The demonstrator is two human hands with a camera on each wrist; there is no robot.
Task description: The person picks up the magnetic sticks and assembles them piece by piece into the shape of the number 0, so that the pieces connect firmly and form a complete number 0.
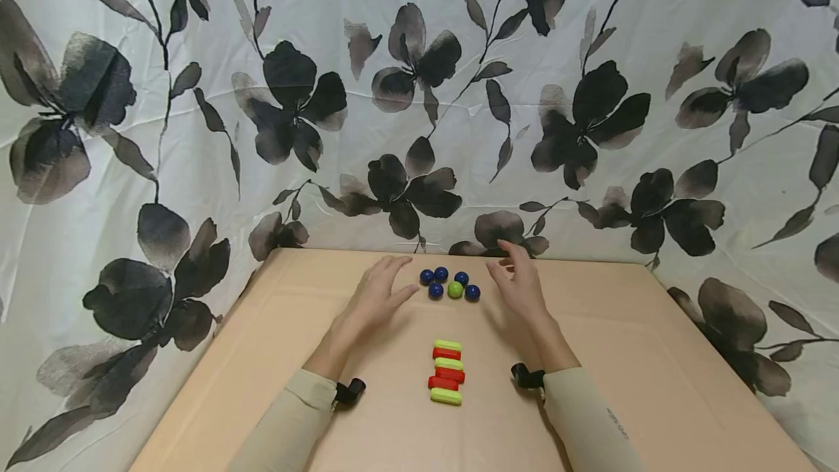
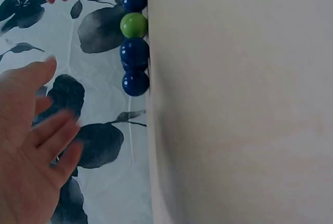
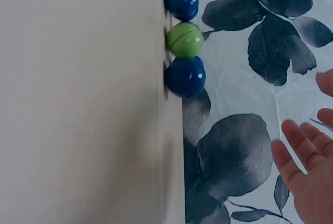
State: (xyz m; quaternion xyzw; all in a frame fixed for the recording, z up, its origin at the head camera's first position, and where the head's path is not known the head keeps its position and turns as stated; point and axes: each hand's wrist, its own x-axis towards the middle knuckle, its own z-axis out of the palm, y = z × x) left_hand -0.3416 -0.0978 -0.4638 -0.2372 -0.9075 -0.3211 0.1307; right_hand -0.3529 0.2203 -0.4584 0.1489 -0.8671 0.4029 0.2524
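Spreading beneath your work, the table [image 1: 688,384] is carrying everything. Your left hand [image 1: 380,290] and right hand [image 1: 521,288] are hovering near its far edge, both grips relaxed and grasping nothing. Red bars [image 1: 448,376] and yellow bars [image 1: 448,364] are forming a column farther in from that edge, seemingly lined up for order. Blue balls [image 1: 435,290] and one green ball [image 1: 455,290] are clustering between your hands, perhaps to limit rolling.

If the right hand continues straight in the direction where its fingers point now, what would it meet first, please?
The right hand would probably meet the flowered cloth first; the nearest blue ball lies off to its left. The depth to the cloth is unclear.
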